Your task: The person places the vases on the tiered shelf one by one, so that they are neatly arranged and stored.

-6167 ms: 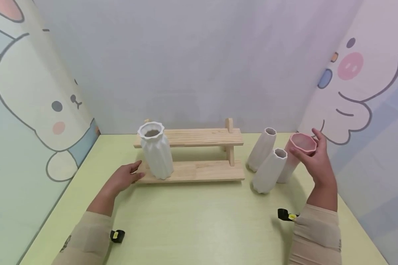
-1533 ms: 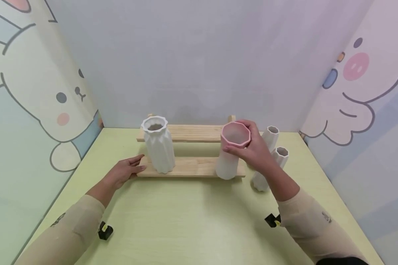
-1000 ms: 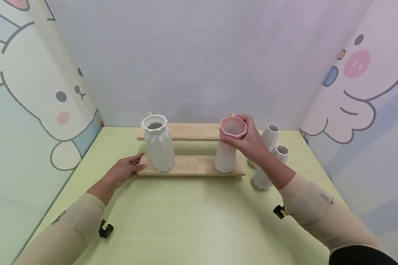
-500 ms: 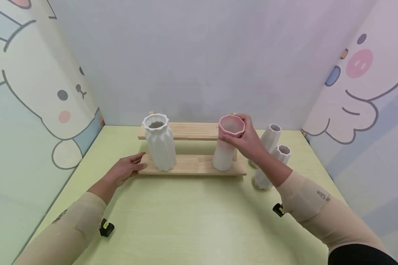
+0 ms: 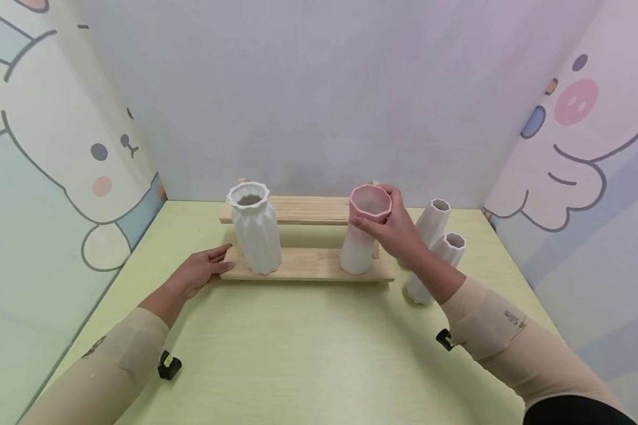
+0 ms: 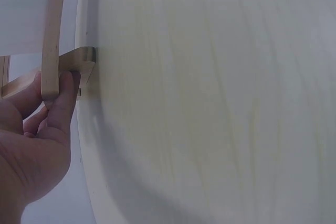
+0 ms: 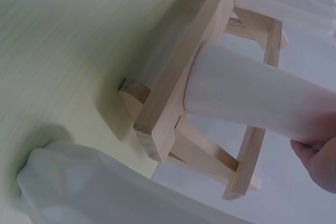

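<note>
On rack [image 5: 308,264], 3 o'clock | pink vase [image 5: 356,254] newly seated, unreleased | right hand [image 5: 397,229] curled around | left hand [image 5: 195,274] pinches rack

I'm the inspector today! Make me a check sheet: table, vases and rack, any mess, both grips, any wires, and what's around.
Surface: yellow-green table.
Things: wooden rack; ruffled vase and pink vase upright on its lower board; far slim vase and near slim vase on the table.
Clutter: nothing seen.
Grips: left grip pinches the rack's end; right grip holds the pink vase near its rim.
Cables: nothing seen.
Surroundings: cartoon walls at both sides, plain wall behind.
</note>
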`<action>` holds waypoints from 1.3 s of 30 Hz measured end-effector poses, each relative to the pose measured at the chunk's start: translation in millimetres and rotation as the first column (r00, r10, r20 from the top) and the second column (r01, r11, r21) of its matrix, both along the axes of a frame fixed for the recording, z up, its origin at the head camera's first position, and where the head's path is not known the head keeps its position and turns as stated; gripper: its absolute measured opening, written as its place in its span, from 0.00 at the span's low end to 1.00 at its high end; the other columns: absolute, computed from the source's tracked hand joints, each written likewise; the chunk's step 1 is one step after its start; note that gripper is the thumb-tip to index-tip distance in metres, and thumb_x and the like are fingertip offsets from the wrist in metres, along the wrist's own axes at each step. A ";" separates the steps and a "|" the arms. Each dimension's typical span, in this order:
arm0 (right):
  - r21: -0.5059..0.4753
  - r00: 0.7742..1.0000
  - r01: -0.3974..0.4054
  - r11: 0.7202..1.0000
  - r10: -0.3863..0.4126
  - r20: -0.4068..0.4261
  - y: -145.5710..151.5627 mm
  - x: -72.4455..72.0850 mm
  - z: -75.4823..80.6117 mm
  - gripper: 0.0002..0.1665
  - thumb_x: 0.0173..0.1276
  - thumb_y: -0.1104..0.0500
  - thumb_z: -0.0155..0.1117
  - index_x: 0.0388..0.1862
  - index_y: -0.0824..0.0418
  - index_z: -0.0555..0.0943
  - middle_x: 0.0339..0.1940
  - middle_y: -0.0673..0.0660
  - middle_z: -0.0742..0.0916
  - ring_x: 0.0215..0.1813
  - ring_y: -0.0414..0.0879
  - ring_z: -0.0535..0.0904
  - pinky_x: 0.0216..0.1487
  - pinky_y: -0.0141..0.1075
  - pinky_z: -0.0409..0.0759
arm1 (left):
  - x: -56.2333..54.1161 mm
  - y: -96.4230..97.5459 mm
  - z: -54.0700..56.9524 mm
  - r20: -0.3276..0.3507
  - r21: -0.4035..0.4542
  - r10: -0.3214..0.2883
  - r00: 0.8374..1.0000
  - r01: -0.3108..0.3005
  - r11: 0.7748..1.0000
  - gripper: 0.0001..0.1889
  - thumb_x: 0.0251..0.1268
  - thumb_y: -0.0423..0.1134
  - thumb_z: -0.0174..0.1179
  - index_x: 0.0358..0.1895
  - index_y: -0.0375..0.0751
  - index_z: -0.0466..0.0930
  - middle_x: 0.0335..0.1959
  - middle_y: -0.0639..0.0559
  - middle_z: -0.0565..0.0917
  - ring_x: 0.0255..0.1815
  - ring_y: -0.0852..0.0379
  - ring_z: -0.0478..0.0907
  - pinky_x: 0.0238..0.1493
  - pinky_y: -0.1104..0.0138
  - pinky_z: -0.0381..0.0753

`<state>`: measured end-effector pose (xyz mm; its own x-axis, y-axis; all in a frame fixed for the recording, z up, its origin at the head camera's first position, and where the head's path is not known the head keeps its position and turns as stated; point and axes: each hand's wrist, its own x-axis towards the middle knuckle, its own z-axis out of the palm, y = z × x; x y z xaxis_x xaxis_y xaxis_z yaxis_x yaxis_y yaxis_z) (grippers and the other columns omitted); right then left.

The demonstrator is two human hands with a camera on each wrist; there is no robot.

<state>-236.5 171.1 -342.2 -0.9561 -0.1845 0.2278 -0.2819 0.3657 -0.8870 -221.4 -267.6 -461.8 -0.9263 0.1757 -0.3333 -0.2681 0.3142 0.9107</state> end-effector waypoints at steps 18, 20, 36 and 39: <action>0.021 0.998 -0.057 0.998 0.057 0.001 9.1 1.9 8.2 0.59 0.56 0.49 0.78 0.75 0.55 0.50 0.67 0.59 0.71 0.65 0.52 0.71 0.64 0.50 0.73 | 2.3 2.7 -0.5 0.005 0.019 0.007 1.000 -0.008 1.000 0.39 0.70 0.45 0.61 0.78 0.44 0.52 0.80 0.44 0.48 0.46 0.75 0.75 0.41 0.72 0.78; 0.035 0.997 -0.066 0.997 0.067 -0.029 13.7 5.7 15.3 0.61 0.56 0.51 0.78 0.76 0.55 0.47 0.69 0.59 0.69 0.68 0.53 0.68 0.69 0.51 0.68 | 2.0 2.4 -1.5 0.011 0.026 0.017 1.000 -0.017 1.000 0.39 0.69 0.44 0.62 0.78 0.45 0.52 0.80 0.45 0.49 0.44 0.74 0.75 0.41 0.72 0.78; 0.182 0.977 0.082 0.980 -0.044 -0.207 90.2 44.1 58.5 0.52 0.62 0.60 0.73 0.76 0.52 0.51 0.70 0.58 0.71 0.71 0.51 0.65 0.74 0.43 0.62 | 0.1 -3.2 -4.0 -0.014 0.006 -0.022 1.000 0.022 1.000 0.41 0.69 0.47 0.61 0.79 0.47 0.50 0.80 0.41 0.48 0.48 0.79 0.74 0.44 0.75 0.78; 0.139 0.975 0.106 0.985 -0.076 -0.210 104.6 48.8 53.0 0.49 0.63 0.64 0.70 0.75 0.54 0.52 0.68 0.59 0.72 0.68 0.47 0.67 0.71 0.32 0.65 | -0.7 -3.6 -4.1 -0.017 0.007 -0.025 1.000 0.026 1.000 0.41 0.69 0.48 0.61 0.79 0.47 0.49 0.79 0.42 0.48 0.47 0.79 0.75 0.43 0.75 0.77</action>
<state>-187.7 275.8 -289.2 -0.9067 -0.1454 0.3960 -0.4103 0.5216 -0.7480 -222.1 -271.2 -466.0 -0.9271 0.2018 -0.3160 -0.2443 0.3141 0.9174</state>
